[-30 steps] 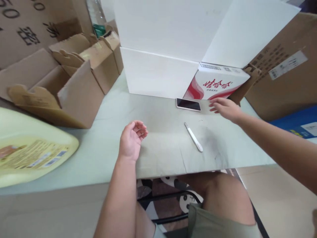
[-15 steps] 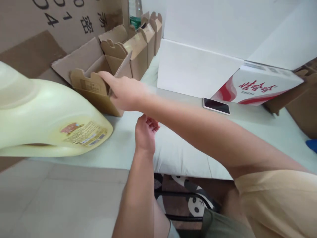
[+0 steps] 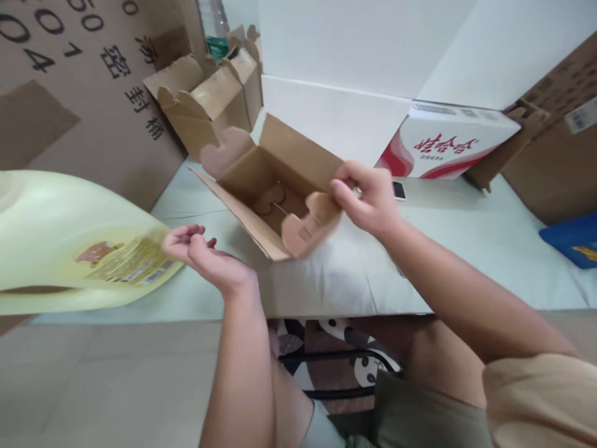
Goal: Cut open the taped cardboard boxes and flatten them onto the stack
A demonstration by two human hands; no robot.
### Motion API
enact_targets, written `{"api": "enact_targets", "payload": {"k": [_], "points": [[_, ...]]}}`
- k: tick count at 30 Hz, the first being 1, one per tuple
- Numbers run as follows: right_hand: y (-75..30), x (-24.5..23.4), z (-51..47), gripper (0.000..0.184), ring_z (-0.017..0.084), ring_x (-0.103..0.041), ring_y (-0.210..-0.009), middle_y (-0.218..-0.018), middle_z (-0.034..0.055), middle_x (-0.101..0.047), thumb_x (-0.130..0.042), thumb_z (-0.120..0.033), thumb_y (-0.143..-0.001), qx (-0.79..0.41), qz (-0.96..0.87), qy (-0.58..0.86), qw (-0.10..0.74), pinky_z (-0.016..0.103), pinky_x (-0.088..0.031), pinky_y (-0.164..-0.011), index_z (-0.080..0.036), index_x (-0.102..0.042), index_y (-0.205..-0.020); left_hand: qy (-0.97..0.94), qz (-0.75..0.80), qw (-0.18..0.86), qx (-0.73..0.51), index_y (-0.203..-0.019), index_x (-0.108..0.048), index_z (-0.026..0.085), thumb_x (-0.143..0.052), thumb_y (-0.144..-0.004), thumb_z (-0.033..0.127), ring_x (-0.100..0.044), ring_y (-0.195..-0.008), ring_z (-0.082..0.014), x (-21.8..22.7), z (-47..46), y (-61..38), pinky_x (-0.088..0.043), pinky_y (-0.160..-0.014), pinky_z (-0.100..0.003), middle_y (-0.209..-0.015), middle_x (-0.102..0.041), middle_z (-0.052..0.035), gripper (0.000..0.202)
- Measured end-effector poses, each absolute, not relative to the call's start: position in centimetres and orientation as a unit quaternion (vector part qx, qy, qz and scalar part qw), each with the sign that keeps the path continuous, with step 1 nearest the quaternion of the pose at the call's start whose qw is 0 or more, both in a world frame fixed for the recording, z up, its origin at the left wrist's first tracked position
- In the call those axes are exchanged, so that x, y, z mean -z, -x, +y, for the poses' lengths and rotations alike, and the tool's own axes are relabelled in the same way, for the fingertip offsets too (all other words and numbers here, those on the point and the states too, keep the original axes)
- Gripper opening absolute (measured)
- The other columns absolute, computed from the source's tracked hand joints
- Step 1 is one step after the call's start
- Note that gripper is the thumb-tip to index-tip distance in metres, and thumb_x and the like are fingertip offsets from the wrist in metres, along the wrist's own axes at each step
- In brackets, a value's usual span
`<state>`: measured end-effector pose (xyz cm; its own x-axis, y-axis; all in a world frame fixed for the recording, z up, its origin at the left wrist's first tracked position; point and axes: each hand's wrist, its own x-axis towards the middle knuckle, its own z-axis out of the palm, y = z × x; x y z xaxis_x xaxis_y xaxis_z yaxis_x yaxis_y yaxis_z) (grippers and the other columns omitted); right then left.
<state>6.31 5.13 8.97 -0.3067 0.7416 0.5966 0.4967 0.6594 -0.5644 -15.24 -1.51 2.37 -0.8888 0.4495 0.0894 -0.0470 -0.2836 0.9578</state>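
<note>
An open cardboard box (image 3: 308, 149) hangs tilted over the pale green padded surface, its flaps up and its inside showing. My right hand (image 3: 370, 193) pinches its right corner, beside a flap with a cut-out edge. To the left of the box, my left hand (image 3: 209, 258) is held palm up with loosely curled fingers and nothing in it. Its fingertips overlap the end of a large pale yellow jug (image 3: 88, 218) in the view; I cannot tell whether they touch.
More cardboard boxes (image 3: 224, 93) stand in a row at the back left, near a large printed carton (image 3: 93, 106). A white and red box (image 3: 450, 143) leans at the back right, with a phone (image 3: 399, 190) before it. A blue packet (image 3: 571, 239) lies far right.
My right hand has pulled the box out of the row, to the right and nearer to me. My left hand has moved left and up, towards the jug.
</note>
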Motion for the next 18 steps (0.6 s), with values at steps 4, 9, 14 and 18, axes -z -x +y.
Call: {"api": "enact_targets", "payload": {"k": [4,9,14,18], "points": [[-14.1,-8.0,0.4,0.051,0.016,-0.044,-0.054,-0.060,0.0000,-0.050,-0.061,-0.071,-0.093,-0.174,-0.757,0.392,0.493,0.034,-0.042,-0.058,-0.026,-0.052,-0.069,-0.238,0.492,0.315,-0.776,-0.110,-0.054,0.031,-0.045,-0.087,0.052,-0.050,-0.147,-0.0278,-2.3,-0.3,14.4,-0.047,-0.111,-0.040,-0.138,-0.066,-0.0037,0.033],[-18.0,-2.6,-2.3,0.056,0.027,-0.067,-0.090,-0.105,0.0072,-0.069,-0.072,-0.077,-0.083,-0.210,-0.666,0.407,0.590,0.041,-0.056,-0.076,-0.030,-0.064,-0.112,-0.366,0.417,0.447,-0.702,-0.104,-0.073,0.030,-0.057,-0.084,0.075,-0.062,-0.137,-0.0339,-2.7,-0.9,10.9,-0.054,-0.106,-0.042,-0.124,-0.078,-0.0051,0.052],[-17.0,1.1,-2.5,0.094,0.029,-0.072,-0.102,-0.124,0.0053,-0.068,-0.083,-0.065,-0.079,-0.268,-0.590,0.434,0.626,0.047,-0.060,-0.088,-0.044,-0.032,-0.156,-0.426,0.479,0.394,-0.658,-0.092,-0.075,0.030,-0.038,-0.082,0.097,-0.061,-0.140,-0.0357,-2.8,-0.4,8.6,-0.052,-0.113,-0.048,-0.130,-0.077,-0.0069,0.077],[-16.7,1.0,-2.3,0.086,0.028,-0.075,-0.087,-0.110,0.0051,-0.075,-0.076,-0.063,-0.087,-0.365,-0.535,0.480,0.591,0.046,-0.062,-0.079,-0.042,-0.031,-0.158,-0.463,0.491,0.354,-0.647,-0.083,-0.073,0.027,-0.061,-0.079,0.089,-0.064,-0.136,-0.0341,-1.9,0.7,8.4,-0.051,-0.116,-0.047,-0.120,-0.077,-0.0093,0.063]]}}
